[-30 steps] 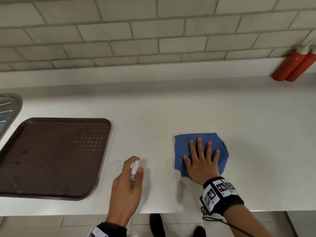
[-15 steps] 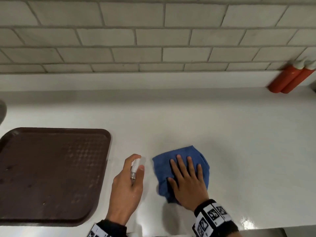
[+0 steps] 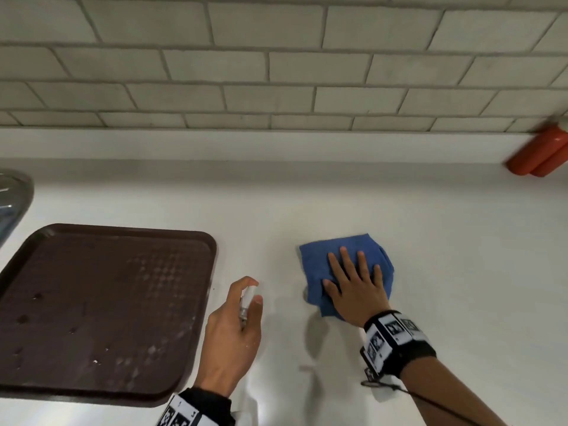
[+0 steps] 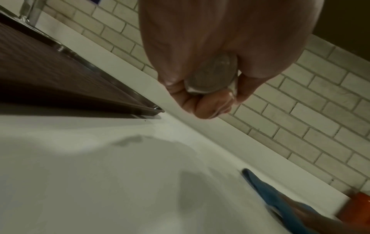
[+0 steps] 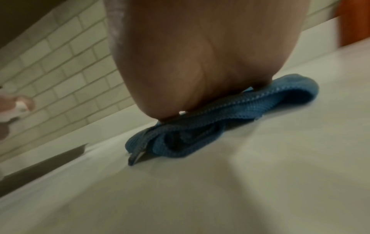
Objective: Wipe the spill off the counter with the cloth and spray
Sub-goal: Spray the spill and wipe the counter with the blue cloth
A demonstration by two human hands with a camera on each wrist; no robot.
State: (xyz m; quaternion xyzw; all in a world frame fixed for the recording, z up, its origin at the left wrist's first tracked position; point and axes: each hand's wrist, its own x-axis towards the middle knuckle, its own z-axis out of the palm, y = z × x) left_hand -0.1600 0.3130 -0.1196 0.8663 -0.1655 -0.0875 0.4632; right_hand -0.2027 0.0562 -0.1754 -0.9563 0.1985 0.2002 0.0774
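A folded blue cloth [image 3: 319,259] lies on the white counter [image 3: 430,241]. My right hand [image 3: 353,281] presses flat on it with straight, spread fingers; in the right wrist view the palm [image 5: 210,63] sits on the bunched cloth [image 5: 220,126]. My left hand [image 3: 233,327] hovers to the cloth's left, curled round a small clear spray bottle [image 3: 247,301], index finger on its top. The bottle's round base [image 4: 212,74] shows between the fingers in the left wrist view. A faint wet smear [image 4: 128,140] marks the counter below that hand.
A brown tray [image 3: 101,309] lies on the counter at the left. A steel sink rim [image 3: 15,195] sits at the far left edge. Two red squeeze bottles [image 3: 538,152] stand at the back right against the tiled wall [image 3: 276,72].
My right hand slid the cloth left toward the spray bottle, then back to the right and slightly away. The left hand kept its hold on the bottle in about the same spot.
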